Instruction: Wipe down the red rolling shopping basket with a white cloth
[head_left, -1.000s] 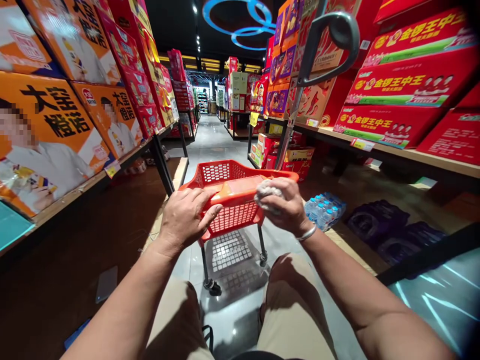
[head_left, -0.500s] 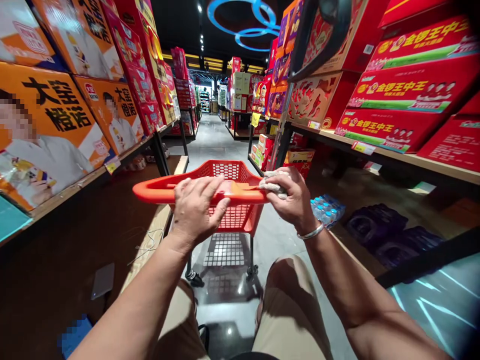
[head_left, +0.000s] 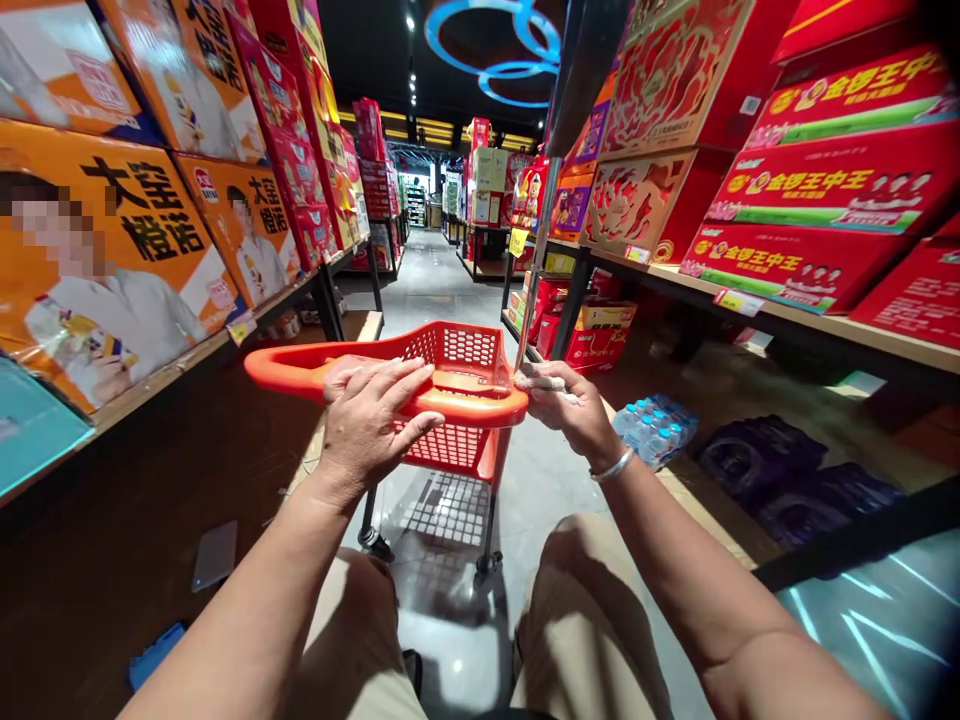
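Note:
A small red-orange shopping cart stands in front of my knees, its basket of open mesh. My left hand lies over the cart's orange handle, fingers across the top and thumb on the near side. My right hand pinches a crumpled whitish cloth at the right end of the handle. A bracelet circles that wrist. Where the cloth meets the handle corner is partly hidden by my fingers. A thin upright metal pole rises just behind the cloth.
Stacked orange drink cartons fill the left shelf, red boxes the right one. Shrink-wrapped water bottles sit low on the right. A flat grey object and a blue item lie low on the left. A tiled aisle runs ahead.
The cart handle has shifted left and turned slightly, with my left hand on it. My right hand with the cloth has slid to the handle's right end.

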